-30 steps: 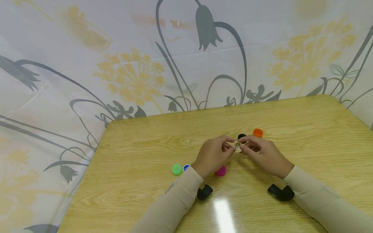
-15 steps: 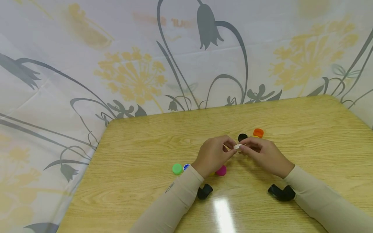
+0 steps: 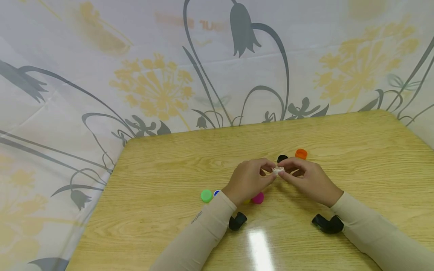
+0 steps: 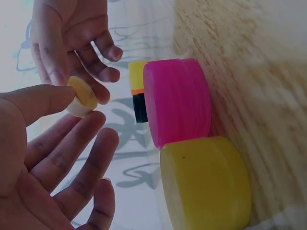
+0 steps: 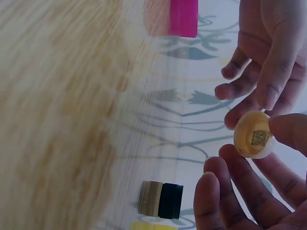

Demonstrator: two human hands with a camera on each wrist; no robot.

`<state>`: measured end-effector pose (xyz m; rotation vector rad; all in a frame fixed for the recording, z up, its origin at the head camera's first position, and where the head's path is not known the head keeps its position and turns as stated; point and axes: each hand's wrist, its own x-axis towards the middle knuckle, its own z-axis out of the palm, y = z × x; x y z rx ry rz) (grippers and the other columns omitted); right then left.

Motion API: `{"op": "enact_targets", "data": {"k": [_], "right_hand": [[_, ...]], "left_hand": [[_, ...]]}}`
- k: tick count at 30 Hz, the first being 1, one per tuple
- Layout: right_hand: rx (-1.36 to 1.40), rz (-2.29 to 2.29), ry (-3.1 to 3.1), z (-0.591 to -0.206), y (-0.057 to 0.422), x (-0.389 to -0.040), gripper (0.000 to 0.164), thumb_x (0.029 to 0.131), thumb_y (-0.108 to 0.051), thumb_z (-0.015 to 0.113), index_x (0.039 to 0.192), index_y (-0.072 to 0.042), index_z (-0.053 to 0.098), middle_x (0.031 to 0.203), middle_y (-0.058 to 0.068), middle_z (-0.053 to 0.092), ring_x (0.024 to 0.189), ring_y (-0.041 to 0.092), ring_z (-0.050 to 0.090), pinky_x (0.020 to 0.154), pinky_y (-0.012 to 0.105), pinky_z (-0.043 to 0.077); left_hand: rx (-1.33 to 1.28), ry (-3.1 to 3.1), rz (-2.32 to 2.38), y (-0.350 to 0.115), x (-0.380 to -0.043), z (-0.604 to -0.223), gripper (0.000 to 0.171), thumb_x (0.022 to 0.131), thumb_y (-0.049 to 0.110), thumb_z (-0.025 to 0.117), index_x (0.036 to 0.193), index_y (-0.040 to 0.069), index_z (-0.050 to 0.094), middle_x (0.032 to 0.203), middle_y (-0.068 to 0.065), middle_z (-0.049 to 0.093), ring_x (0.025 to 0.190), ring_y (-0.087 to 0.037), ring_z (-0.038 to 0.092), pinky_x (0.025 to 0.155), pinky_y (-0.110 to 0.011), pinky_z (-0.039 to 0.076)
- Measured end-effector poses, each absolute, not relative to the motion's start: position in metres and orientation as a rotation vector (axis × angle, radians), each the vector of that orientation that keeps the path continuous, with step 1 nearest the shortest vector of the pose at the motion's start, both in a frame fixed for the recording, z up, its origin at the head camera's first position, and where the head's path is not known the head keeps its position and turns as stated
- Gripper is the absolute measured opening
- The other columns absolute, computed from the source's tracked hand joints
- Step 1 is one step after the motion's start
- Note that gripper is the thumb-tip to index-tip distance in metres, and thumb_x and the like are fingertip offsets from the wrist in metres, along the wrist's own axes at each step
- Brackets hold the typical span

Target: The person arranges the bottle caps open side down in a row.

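Note:
A small white bottle cap point(image 3: 278, 171) is held between both hands over the wooden table. My left hand point(image 3: 250, 180) pinches its left side with thumb and fingers, and my right hand point(image 3: 310, 182) pinches the right side. In the right wrist view the gold inside of the cap point(image 5: 251, 135) shows, with a small square code printed in it. The left wrist view has the same cap point(image 4: 82, 97) tilted between the fingertips. Just behind the right fingers are a black cap point(image 3: 282, 158) and an orange cap point(image 3: 301, 154).
Green point(image 3: 206, 195), blue-and-white point(image 3: 217, 193) and magenta point(image 3: 258, 198) caps lie around the left forearm. A yellow cap point(image 4: 206, 184) sits beside the magenta one, mostly hidden in the head view. Black bent pieces point(image 3: 327, 224) show by both forearms. A patterned cloth point(image 3: 217, 67) hangs behind the table.
The cap has turned between the fingertips: its hollow inside faced the head camera, then its white side came into view. Both hands have stayed nearly in place.

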<state>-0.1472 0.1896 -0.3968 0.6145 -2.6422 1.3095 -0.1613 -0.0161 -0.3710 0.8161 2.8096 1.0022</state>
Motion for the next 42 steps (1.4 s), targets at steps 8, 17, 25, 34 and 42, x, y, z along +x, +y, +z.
{"op": "enact_targets", "data": {"k": [8,17,25,34,42], "right_hand": [[0.658,1.278,-2.645,-0.3994,0.1908,-0.1482,0.025,0.093,-0.014,0.072,0.117,-0.009,0.069,0.099,0.001,0.072,0.085,-0.001,0.063,0.074,0.022,0.056],[0.705,1.243,-2.642,-0.4022,0.1913,-0.1493,0.025,0.089,-0.009,0.075,0.114,-0.007,0.07,0.096,0.0,0.073,0.083,-0.001,0.064,0.072,0.023,0.057],[0.717,1.246,-2.646,-0.4022,0.1914,-0.1488,0.024,0.09,-0.009,0.074,0.114,-0.007,0.07,0.097,0.001,0.073,0.083,-0.001,0.064,0.072,0.024,0.057],[0.764,1.319,-2.714,-0.4016,0.1913,-0.1499,0.02,0.09,-0.011,0.074,0.11,-0.012,0.069,0.097,-0.002,0.072,0.086,0.002,0.066,0.075,0.024,0.058],[0.809,1.35,-2.784,-0.402,0.1925,-0.1506,0.02,0.09,-0.016,0.076,0.107,-0.016,0.067,0.1,-0.003,0.071,0.091,0.003,0.066,0.078,0.025,0.058]], "left_hand": [[0.793,2.807,0.931,-0.0176,-0.1639,-0.3714,0.029,0.096,0.033,0.068,0.12,0.018,0.072,0.106,0.005,0.077,0.091,-0.005,0.069,0.073,-0.013,0.05],[0.826,2.808,0.875,-0.0173,-0.1655,-0.3725,0.024,0.096,0.035,0.067,0.113,0.019,0.074,0.102,0.007,0.077,0.087,-0.002,0.069,0.072,-0.014,0.05],[0.816,2.808,0.858,-0.0177,-0.1643,-0.3719,0.024,0.096,0.035,0.067,0.113,0.019,0.074,0.102,0.008,0.077,0.087,-0.002,0.069,0.072,-0.014,0.049],[0.808,2.775,0.831,-0.0197,-0.1643,-0.3723,0.025,0.096,0.04,0.066,0.11,0.021,0.074,0.105,0.009,0.076,0.093,-0.005,0.069,0.079,-0.018,0.051],[0.789,2.735,0.762,-0.0208,-0.1649,-0.3726,0.024,0.093,0.041,0.07,0.107,0.022,0.073,0.104,0.009,0.074,0.095,-0.006,0.066,0.081,-0.021,0.051]]}}
